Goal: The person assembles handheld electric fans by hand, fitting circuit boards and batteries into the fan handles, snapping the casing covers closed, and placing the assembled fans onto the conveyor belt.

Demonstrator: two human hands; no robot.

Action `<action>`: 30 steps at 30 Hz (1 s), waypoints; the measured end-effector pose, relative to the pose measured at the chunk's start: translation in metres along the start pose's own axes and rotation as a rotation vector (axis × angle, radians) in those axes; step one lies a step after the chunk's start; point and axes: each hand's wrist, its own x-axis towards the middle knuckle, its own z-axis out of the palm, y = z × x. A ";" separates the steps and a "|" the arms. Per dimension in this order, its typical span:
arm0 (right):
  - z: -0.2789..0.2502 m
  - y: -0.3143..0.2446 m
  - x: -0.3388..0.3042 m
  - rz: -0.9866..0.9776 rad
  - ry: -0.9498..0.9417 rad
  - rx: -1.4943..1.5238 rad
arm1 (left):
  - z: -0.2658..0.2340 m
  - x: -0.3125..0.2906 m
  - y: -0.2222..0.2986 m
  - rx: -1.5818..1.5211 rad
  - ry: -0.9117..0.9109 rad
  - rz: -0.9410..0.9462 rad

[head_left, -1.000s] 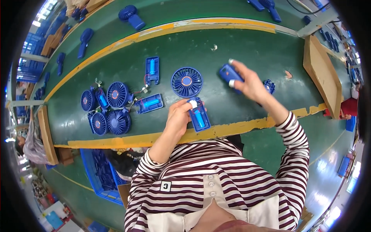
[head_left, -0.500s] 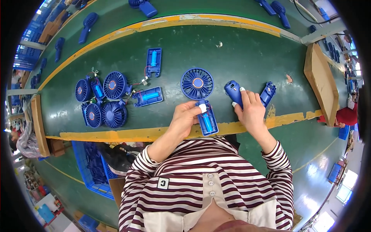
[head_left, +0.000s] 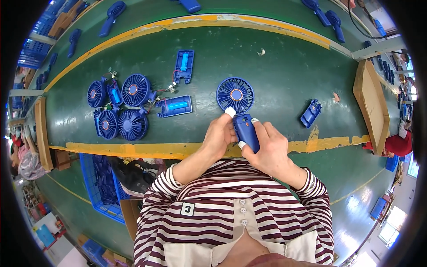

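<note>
A blue handheld fan lies between my hands, its round grille pointing away from me. My left hand is closed around the fan's neck and the left side of its handle, a white cover on the thumb tip. From the right, my right hand grips a smooth blue handle cover, which lies over the handle and hides the battery side. White covers show on its fingertips too. I cannot tell whether the cover is fully seated. Right of my hands, a small blue plastic part lies on the green bench.
Several fan heads with wires and open battery handles lie at left. Wooden boards bound the bench sides. Finished-looking fans lie on the green surface beyond the yellow strip. A blue crate stands below left.
My right hand has brought the handle cover leftward from beside the small blue part onto the fan's handle. The battery that showed there is now hidden.
</note>
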 end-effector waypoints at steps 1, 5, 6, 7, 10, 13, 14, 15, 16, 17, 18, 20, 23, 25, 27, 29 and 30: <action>0.001 -0.001 0.000 -0.002 -0.001 0.001 | -0.001 0.001 0.000 0.001 -0.009 -0.012; 0.006 -0.001 0.000 -0.009 0.002 -0.027 | 0.003 -0.001 0.001 -0.005 0.011 -0.005; 0.007 -0.001 0.000 -0.015 0.002 -0.044 | 0.003 -0.002 0.002 -0.005 0.011 -0.006; 0.008 -0.001 0.000 -0.014 0.002 -0.044 | 0.004 -0.002 0.002 0.007 0.006 -0.009; 0.009 -0.001 -0.001 -0.026 -0.003 -0.071 | 0.002 -0.001 0.001 0.021 0.000 -0.010; 0.011 0.000 -0.001 -0.037 -0.017 -0.083 | 0.000 0.001 -0.001 0.026 0.000 -0.002; 0.011 0.000 -0.001 -0.054 -0.018 -0.105 | -0.001 0.001 -0.001 0.029 -0.001 0.004; 0.012 0.000 -0.001 -0.071 -0.018 -0.126 | 0.000 0.001 -0.001 0.030 -0.001 0.003; 0.012 0.000 -0.001 -0.070 -0.018 -0.126 | 0.001 0.001 -0.001 0.016 0.017 0.006; 0.013 0.001 -0.002 -0.073 -0.007 -0.129 | 0.002 0.001 0.000 0.002 0.035 0.008; 0.013 0.001 -0.002 -0.076 0.003 -0.132 | 0.003 0.002 -0.001 0.004 0.034 0.007; 0.014 0.001 -0.003 -0.081 -0.001 -0.143 | 0.004 0.003 -0.001 0.115 0.076 -0.011; 0.015 0.003 -0.002 -0.110 0.014 -0.172 | 0.008 0.005 -0.002 0.157 0.134 -0.010; 0.014 0.004 0.000 -0.131 0.037 -0.189 | 0.007 0.007 -0.002 0.151 0.131 -0.006; 0.011 0.004 0.000 -0.134 0.067 -0.128 | 0.006 0.008 -0.001 0.147 0.127 -0.002; 0.011 0.007 -0.001 -0.034 0.085 -0.027 | 0.005 0.007 0.001 0.098 0.097 0.070; 0.011 0.009 -0.002 0.061 0.095 0.075 | 0.005 0.006 0.004 0.108 0.062 0.104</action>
